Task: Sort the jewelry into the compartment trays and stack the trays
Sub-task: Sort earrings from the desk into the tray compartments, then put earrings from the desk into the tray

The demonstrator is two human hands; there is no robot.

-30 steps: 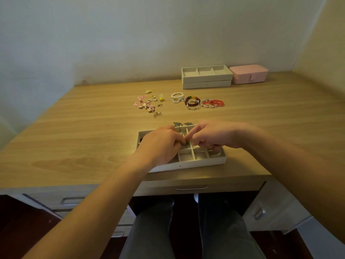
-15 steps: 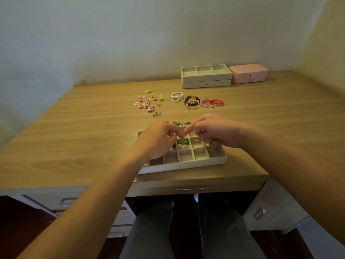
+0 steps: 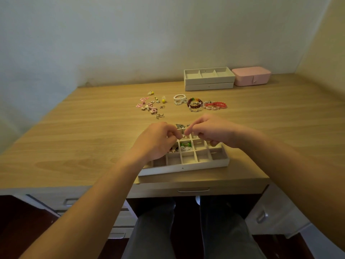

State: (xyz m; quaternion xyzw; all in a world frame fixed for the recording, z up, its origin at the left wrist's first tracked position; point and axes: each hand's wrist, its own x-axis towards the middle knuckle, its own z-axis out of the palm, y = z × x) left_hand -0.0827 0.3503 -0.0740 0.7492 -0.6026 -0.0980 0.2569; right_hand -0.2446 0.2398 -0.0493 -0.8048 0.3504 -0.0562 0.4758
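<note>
Head view: left hand (image 3: 158, 143) and right hand (image 3: 211, 131), fingers curled, pinched a tiny pale piece (image 3: 184, 136) between them at frame centre, directly above the upper-middle cells of the white compartmented tray (image 3: 183, 166).

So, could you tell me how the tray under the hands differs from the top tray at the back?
The near tray has many small compartments; the back tray has three wide ones. The near tray holds jewelry; the back tray looks empty. Both are pale and rectangular.
</note>
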